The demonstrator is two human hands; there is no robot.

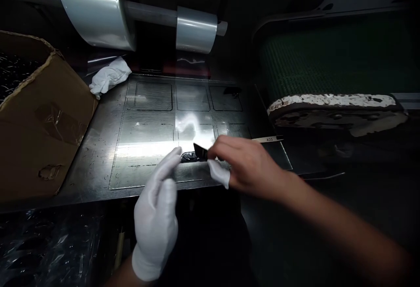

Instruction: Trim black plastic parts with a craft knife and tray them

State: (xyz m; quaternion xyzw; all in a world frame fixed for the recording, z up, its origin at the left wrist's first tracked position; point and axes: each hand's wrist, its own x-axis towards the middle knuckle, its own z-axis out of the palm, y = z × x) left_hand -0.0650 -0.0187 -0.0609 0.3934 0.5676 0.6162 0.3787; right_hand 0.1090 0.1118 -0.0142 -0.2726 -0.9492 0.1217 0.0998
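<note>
My left hand (155, 221), in a white glove, has its fingers stretched forward and its thumb apart. Its fingertips are at the left end of a small glossy black part (189, 156) on the glass-like plate (147, 175); whether they touch it I cannot tell. My right hand (247, 162) is bare except for a white cover on the thumb. It pinches a small dark flat piece (200, 150) tilted up over the black part. A pale strip marked A05 (269, 139) sticks out behind this hand; whether the hand holds it is hidden.
A cardboard box (62, 134) with dark pieces inside stands left, beside a crumpled white glove or cloth (110, 76). Two film rolls (95, 11) hang on a bar behind. A green conveyor belt (328, 59) is at right. Clear plastic trays (42, 247) lie lower left.
</note>
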